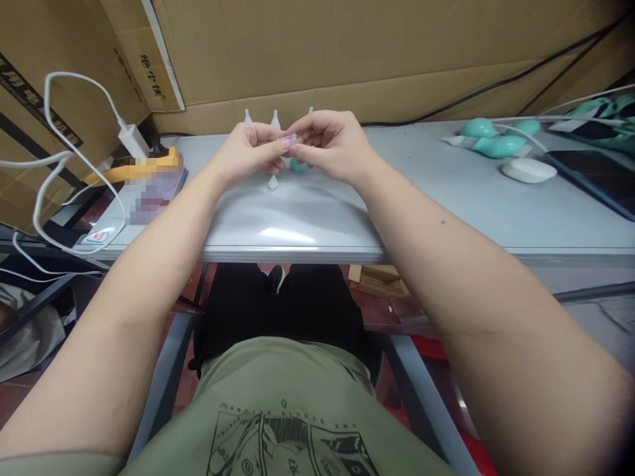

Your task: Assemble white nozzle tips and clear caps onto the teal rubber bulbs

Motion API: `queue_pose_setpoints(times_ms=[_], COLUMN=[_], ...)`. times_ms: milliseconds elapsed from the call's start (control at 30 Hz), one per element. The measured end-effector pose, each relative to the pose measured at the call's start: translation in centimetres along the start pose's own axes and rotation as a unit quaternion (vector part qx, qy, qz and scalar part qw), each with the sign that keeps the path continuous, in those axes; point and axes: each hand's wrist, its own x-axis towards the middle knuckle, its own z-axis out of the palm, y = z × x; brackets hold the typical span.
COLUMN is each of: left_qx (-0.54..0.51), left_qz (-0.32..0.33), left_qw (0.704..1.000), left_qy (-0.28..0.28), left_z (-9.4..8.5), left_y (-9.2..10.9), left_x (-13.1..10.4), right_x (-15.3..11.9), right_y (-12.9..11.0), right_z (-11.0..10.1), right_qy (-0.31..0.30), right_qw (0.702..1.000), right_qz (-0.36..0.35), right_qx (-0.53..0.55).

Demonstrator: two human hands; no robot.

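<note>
My left hand [248,151] and my right hand [333,140] meet above the far part of the table, fingers curled. Between their fingertips is a small clear plastic piece [289,139], pinched from both sides; its exact kind cannot be made out. Behind the hands rise several pale pointed nozzle tips, one on the left [247,116] and another in the middle [276,119], their lower parts covered by my fingers. A teal part [297,164] shows just under my right fingers. On the tabletop below lies a small white cone-shaped tip [272,182].
Teal squeeze bottles [499,145], a white oval case [528,170] and a dark flat device [595,177] lie at the right. A yellow object [149,168], a white charger [133,140] and looping cables are left. Cardboard [317,53] walls the back of the grey table [421,198].
</note>
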Motion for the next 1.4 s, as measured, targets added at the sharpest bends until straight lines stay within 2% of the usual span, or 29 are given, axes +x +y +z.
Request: queue_pose_setpoints(times_ms=[333,467,600,867,1000,1200,1400], left_qx=[0.028,0.021,0.026,-0.065,-0.052,-0.022,0.008], left_qz=[-0.001,0.001,0.007,0.026,0.032,0.011,0.024], left_qw=[0.999,1.000,0.999,0.997,0.998,1.000,1.000], left_qy=[0.033,0.018,0.027,0.018,0.018,0.003,0.018], left_z=[0.5,0.3,0.4,0.9,1.0,0.3,0.3], left_y=[0.4,0.3,0.2,0.2,0.4,0.1,0.0], left_x=[0.0,-0.1,-0.1,0.2,0.3,0.5,0.5], right_x=[0.1,0.0,-0.1,-0.1,-0.2,0.0,0.0], right_y=[0.2,-0.1,-0.2,0.0,-0.2,-0.1,0.0], right_z=[0.4,0.5,0.5,0.8,0.8,0.9,1.0], right_qy=[-0.008,-0.006,-0.003,-0.001,0.014,0.007,0.002], right_qw=[0.999,1.000,1.000,1.000,1.000,1.000,1.000], right_qz=[-0.030,-0.018,0.001,-0.003,0.012,-0.023,-0.024], right_qx=[0.026,0.023,0.017,0.022,0.006,0.007,0.009])
